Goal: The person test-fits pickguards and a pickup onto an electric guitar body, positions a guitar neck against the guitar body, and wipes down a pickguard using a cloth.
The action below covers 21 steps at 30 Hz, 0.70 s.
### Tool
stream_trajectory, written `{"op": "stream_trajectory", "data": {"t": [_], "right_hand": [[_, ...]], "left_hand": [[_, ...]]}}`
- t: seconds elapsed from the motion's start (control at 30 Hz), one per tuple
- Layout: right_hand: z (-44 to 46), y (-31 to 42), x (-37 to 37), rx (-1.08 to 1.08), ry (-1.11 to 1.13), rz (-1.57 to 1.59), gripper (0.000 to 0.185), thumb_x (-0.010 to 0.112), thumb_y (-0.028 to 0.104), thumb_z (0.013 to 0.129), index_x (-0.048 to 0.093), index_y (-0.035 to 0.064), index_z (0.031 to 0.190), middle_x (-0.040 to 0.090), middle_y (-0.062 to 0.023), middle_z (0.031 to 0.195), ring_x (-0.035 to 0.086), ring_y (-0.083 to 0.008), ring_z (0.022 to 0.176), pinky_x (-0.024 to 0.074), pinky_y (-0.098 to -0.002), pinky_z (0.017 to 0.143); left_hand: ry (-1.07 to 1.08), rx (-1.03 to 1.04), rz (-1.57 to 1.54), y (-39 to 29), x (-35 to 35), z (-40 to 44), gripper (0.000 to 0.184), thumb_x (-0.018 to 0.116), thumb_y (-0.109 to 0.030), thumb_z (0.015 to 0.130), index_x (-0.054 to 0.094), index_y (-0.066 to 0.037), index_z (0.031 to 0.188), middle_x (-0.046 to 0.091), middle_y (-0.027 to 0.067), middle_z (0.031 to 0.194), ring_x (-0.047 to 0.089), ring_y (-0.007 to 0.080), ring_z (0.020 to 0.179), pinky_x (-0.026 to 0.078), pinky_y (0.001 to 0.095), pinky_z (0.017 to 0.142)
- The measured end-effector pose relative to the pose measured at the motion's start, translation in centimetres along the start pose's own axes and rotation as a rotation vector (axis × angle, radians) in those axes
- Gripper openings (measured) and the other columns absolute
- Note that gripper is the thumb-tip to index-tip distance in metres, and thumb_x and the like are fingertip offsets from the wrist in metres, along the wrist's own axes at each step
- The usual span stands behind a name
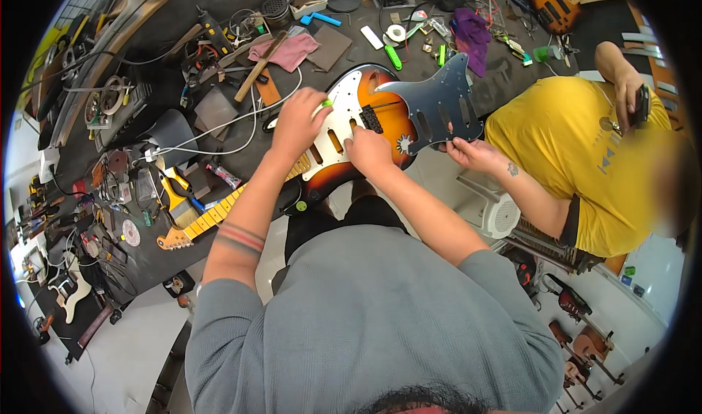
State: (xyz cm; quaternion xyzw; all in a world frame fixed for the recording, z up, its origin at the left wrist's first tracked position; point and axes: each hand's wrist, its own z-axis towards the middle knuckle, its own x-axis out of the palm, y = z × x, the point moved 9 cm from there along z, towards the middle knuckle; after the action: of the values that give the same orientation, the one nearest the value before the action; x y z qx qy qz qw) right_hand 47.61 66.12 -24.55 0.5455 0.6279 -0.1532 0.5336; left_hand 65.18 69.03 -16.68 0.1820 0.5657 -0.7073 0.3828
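Observation:
A sunburst electric guitar (391,111) with a white pickguard (330,148) lies on the dark workbench, its maple neck pointing to the lower left. Over the pickguard's upper left part is my left hand (298,122), fingers bent around a small bright green thing (326,103). My right hand (368,151) touches the pickguard near its middle slots, fingers curled; whatever they may hold is hidden. A co-worker's hand (472,153) holds a dark pickguard (431,100) that overlaps the guitar's right end.
The co-worker in a yellow shirt (559,129) is at the right, holding a dark object (641,107). A white stool (500,215) stands below. Tools, a pink cloth (292,51), a purple cloth (470,40), a brush (180,208) and a white cable (252,133) lie on the bench.

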Motion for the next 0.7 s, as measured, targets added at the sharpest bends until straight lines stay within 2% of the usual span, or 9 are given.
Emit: {"op": "stream_trajectory", "data": {"t": [0.03, 0.13, 0.17, 0.2, 0.23, 0.3, 0.37, 0.57, 0.7], "right_hand": [[0.2, -0.1, 0.2, 0.017, 0.0, 0.013, 0.029, 0.07, 0.026, 0.095, 0.075, -0.0017, 0.101, 0.078, -0.0254, 0.096, 0.076, -0.0456, 0.093, 0.06, -0.0546, 0.088], [0.5, -0.6, 0.3, 0.069, -0.005, 0.04, 0.031, 0.072, 0.028, 0.094, 0.077, -0.0013, 0.102, 0.078, -0.0259, 0.098, 0.076, -0.0454, 0.097, 0.0596, -0.0544, 0.09], [0.7, -0.6, -0.1, 0.074, -0.007, 0.038, 0.031, 0.072, 0.028, 0.094, 0.077, -0.0012, 0.102, 0.078, -0.026, 0.099, 0.076, -0.0454, 0.098, 0.0594, -0.0547, 0.09], [0.8, -0.5, -0.4, 0.078, -0.007, 0.036, 0.031, 0.073, 0.029, 0.093, 0.077, -0.0011, 0.102, 0.078, -0.0261, 0.099, 0.076, -0.0454, 0.099, 0.0592, -0.055, 0.091], [0.7, -0.2, -1.3, 0.065, -0.039, 0.025, 0.03, 0.072, 0.028, 0.093, 0.077, -0.0009, 0.1, 0.078, -0.0259, 0.099, 0.076, -0.0449, 0.098, 0.0591, -0.0549, 0.09], [0.6, 0.2, -2.7, 0.041, -0.083, 0.0, 0.028, 0.072, 0.027, 0.093, 0.076, -0.0006, 0.098, 0.078, -0.0257, 0.098, 0.076, -0.0444, 0.096, 0.0593, -0.0545, 0.089], [0.3, 0.7, -3.8, 0.018, -0.12, -0.025, 0.026, 0.071, 0.026, 0.093, 0.076, -0.0003, 0.096, 0.078, -0.0253, 0.096, 0.077, -0.0438, 0.093, 0.0594, -0.054, 0.088], [-0.4, 2.0, -8.0, -0.034, -0.205, -0.149, 0.025, 0.068, 0.025, 0.092, 0.073, 0.0015, 0.096, 0.078, -0.0231, 0.088, 0.078, -0.0418, 0.086, 0.0606, -0.0523, 0.085], [-0.3, 2.1, -13.8, -0.005, -0.258, -0.189, 0.03, 0.071, 0.03, 0.094, 0.075, 0.0008, 0.098, 0.078, -0.0232, 0.091, 0.078, -0.0419, 0.089, 0.0616, -0.0529, 0.084]], "left_hand": [[-0.028, -0.072, -0.067, -0.2, -2.1, -1.0, 0.024, 0.079, -0.017, 0.095, 0.07, -0.001, 0.111, 0.069, 0.0155, 0.107, 0.068, 0.0364, 0.101, 0.054, 0.0461, 0.09], [-0.191, -0.32, -0.162, 1.4, -6.3, -6.4, 0.021, 0.074, -0.015, 0.099, 0.067, 0.0, 0.113, 0.068, 0.0177, 0.105, 0.068, 0.0353, 0.095, 0.054, 0.0428, 0.085], [-0.233, -0.337, -0.082, 3.1, -6.6, -9.1, 0.021, 0.072, -0.014, 0.101, 0.066, 0.0, 0.115, 0.068, 0.0177, 0.106, 0.068, 0.0347, 0.096, 0.054, 0.0414, 0.086], [-0.253, -0.441, -0.123, 3.9, -7.2, -11.6, 0.021, 0.07, -0.014, 0.103, 0.064, 0.0, 0.118, 0.069, 0.0178, 0.108, 0.068, 0.036, 0.098, 0.054, 0.0422, 0.088], [-0.289, -0.454, -0.105, 4.4, -7.6, -13.9, 0.021, 0.068, -0.014, 0.105, 0.064, 0.001, 0.119, 0.069, 0.0185, 0.109, 0.068, 0.0386, 0.097, 0.054, 0.0445, 0.087], [-0.247, -0.447, 0.051, 5.6, -7.7, -17.8, 0.022, 0.06, -0.014, 0.111, 0.062, 0.001, 0.126, 0.069, 0.0157, 0.111, 0.068, 0.0311, 0.099, 0.054, 0.0398, 0.09], [-0.238, -0.487, 0.075, 6.8, -7.6, -20.5, 0.021, 0.058, -0.015, 0.111, 0.061, -0.001, 0.127, 0.07, 0.016, 0.114, 0.068, 0.0323, 0.102, 0.053, 0.0411, 0.092], [-0.239, -0.486, 0.137, 7.4, -7.5, -22.0, 0.021, 0.057, -0.017, 0.111, 0.061, -0.004, 0.127, 0.069, 0.0157, 0.121, 0.063, 0.0392, 0.113, 0.045, 0.0476, 0.104], [-0.266, -0.473, 0.159, 7.2, -8.3, -22.1, 0.021, 0.057, -0.019, 0.111, 0.062, -0.005, 0.126, 0.069, 0.0145, 0.121, 0.061, 0.0377, 0.116, 0.045, 0.0468, 0.104]]}}
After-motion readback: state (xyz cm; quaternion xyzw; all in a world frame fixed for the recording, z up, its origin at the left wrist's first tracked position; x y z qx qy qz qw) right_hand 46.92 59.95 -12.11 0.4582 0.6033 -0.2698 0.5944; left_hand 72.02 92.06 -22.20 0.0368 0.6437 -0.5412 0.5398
